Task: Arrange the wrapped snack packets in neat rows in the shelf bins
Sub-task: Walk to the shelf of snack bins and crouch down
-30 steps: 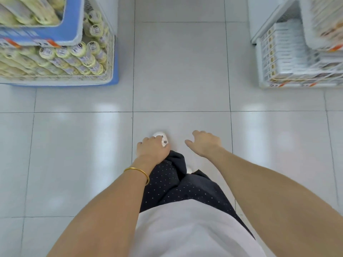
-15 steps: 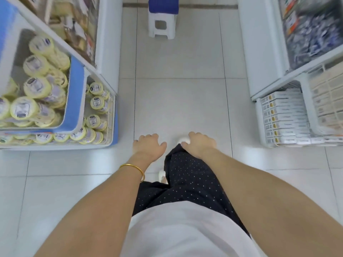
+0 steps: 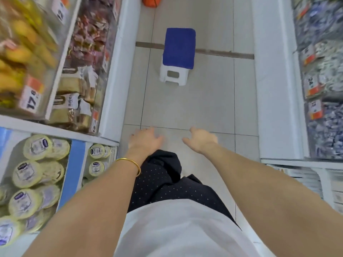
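Aisle floor (image 3: 204,101) open between shelf units; stool (image 3: 176,58) stands mid-aisle ahead

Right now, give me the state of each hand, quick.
Left hand: open, fingers spread, holding nothing.
Right hand: open, fingers relaxed, holding nothing.

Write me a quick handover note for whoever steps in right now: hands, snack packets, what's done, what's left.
Left hand: open, empty, over the aisle floor.
Right hand: open, empty, beside it.
Wrapped snack packets lie jumbled in the left shelf bins; blue-white packets fill the right bins.
Blue-topped stool stands ahead in the aisle.
Done: cannot tell; shelves blurred.
Left: reach a bin, line up its packets.
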The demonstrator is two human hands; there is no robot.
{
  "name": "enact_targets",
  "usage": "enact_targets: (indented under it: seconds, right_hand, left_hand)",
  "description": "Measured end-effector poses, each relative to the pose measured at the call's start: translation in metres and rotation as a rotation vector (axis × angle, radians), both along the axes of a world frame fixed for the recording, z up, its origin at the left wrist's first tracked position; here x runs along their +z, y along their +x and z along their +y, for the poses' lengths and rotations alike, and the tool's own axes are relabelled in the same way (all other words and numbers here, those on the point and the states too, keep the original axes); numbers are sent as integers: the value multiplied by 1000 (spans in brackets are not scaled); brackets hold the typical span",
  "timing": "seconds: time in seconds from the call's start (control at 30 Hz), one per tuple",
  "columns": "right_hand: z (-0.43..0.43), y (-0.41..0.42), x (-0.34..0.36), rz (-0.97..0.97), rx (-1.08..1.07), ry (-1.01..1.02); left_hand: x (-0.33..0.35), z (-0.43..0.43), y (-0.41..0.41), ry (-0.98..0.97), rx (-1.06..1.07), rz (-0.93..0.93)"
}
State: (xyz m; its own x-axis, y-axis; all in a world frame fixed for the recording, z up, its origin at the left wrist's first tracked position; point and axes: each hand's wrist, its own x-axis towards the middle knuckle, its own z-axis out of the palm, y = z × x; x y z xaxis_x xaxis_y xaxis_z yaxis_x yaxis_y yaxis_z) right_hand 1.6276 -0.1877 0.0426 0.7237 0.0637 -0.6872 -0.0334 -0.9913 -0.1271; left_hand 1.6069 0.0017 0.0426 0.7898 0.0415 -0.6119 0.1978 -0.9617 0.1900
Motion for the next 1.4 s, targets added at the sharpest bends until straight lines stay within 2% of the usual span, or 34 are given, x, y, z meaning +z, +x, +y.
enact_targets:
  seconds: [0.13,0.27,0.47,0.57,0.7,0.93,1.03,1.4]
  right_hand:
    - [27,117,-7,-2,6,0]
    - [61,233,-4,-24,-17,24]
    - [91,375,3,-23,-24,44]
    - [104,443,-1,-39,-17,43]
    - [137,537,-6,-73,113,39]
    - [218,644,-3,-9,325,65]
    - [255,677,-5,-39,397,94]
    - [345,735,-12,-66,847,85]
  left_hand:
    - [-16,33,112,-23,44,-22]
    - [-13,63,231,-7,-2,-59]
    - [-4,92,368,-6,6,-30]
    - [-7,105,425,-3,59,-7]
    - [-9,128,495,-1,197,-26]
    - [-10,187,563,-4,412,-75]
    - [-16,218,585,-17,473,-105]
    - [-29,264,595,-64,749,-138]
